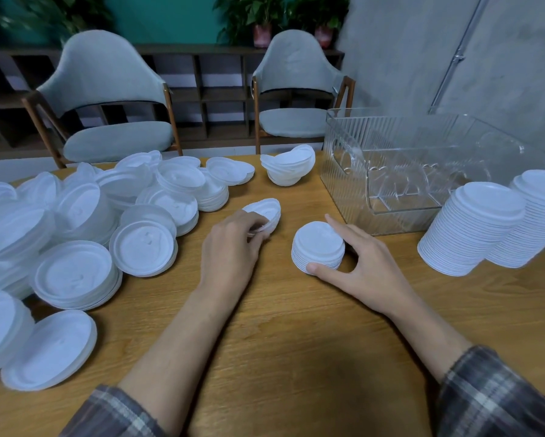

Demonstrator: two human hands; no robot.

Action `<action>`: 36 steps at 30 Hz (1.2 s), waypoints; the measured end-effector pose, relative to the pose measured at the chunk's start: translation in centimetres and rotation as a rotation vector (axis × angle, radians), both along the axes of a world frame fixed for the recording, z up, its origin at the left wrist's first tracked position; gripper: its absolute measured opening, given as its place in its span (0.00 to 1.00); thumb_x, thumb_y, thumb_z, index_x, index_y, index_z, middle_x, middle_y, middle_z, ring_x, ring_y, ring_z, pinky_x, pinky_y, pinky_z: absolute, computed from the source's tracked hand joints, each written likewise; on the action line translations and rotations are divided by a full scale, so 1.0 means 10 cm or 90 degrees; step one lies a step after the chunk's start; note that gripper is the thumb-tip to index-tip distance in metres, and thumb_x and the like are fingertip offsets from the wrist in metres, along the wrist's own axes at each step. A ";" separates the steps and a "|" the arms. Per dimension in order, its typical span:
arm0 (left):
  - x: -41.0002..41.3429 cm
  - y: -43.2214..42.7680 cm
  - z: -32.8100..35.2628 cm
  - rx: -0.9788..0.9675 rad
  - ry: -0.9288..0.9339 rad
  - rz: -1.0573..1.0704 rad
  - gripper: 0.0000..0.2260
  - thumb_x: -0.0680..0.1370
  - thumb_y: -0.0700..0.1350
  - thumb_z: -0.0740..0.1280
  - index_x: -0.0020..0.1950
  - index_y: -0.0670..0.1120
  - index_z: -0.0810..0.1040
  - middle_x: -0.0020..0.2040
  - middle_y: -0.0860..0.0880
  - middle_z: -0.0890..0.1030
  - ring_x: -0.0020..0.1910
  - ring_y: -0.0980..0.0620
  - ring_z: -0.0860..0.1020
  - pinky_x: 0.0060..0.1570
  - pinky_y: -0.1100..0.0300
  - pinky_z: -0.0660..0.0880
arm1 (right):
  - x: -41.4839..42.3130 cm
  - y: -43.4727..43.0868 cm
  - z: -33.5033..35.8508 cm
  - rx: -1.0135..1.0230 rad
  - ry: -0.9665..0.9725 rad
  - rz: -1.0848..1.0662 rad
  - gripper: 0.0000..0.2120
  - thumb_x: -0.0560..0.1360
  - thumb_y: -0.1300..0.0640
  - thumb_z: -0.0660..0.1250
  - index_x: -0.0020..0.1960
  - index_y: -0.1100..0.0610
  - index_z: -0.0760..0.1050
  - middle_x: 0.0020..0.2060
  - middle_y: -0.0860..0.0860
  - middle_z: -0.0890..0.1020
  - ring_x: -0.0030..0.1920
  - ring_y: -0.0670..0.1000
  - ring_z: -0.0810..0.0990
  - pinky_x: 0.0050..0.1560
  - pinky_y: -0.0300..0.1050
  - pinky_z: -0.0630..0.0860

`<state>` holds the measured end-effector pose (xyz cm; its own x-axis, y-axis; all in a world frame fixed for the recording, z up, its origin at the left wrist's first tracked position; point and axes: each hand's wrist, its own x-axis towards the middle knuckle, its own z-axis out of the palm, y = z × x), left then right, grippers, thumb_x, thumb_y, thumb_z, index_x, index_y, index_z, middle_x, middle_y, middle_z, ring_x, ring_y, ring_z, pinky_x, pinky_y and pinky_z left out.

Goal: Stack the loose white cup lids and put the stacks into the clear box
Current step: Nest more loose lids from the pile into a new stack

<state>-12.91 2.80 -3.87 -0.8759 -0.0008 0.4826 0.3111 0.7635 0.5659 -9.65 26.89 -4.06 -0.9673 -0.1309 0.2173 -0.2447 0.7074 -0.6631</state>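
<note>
My left grip [233, 244] has its fingers curled, pinching a small tilted bunch of lids [266, 212] at its near edge. The bunch leans on the table [296, 326]. My right grip [368, 263] clamps a short stack [318, 244], thumb on the near side, forefinger on the far side, other fingers hidden behind. The short stack stands upright on the table, between my two hands and just in front of the clear box [343, 184].

The lids are thin white plastic, round, with a raised rim and a moulded mark in the flat top. Nested edges show as fine ridges down the stack sides.

The box is clear hard plastic with ribbed walls, open on top, standing at the table's far right. I cannot tell what the clear shapes inside it are.

Two tall stacks [472, 228] stand right of the box's near corner, touching each other and leaning a little.

A loose pile [75, 231] covers the left of the table, lids overlapping and tilted, some in short slumped stacks. A far bunch [288, 167] lies tipped near the back edge, left of the box.

The table is light wood with visible grain. My plaid sleeves [501, 398] are pushed up, forearms bare.

Two grey padded chairs [107, 99] with wooden frames stand behind the table, with a dark shelf unit [220, 89] and potted plants [261, 17] beyond them.
</note>
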 end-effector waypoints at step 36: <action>0.19 0.38 0.06 0.195 -0.085 -0.154 0.14 0.82 0.51 0.71 0.67 0.54 0.84 0.39 0.54 0.76 0.39 0.59 0.75 0.42 0.73 0.67 | 0.00 0.01 -0.04 -0.081 0.021 0.033 0.50 0.65 0.32 0.78 0.81 0.42 0.63 0.70 0.36 0.76 0.71 0.36 0.72 0.74 0.49 0.72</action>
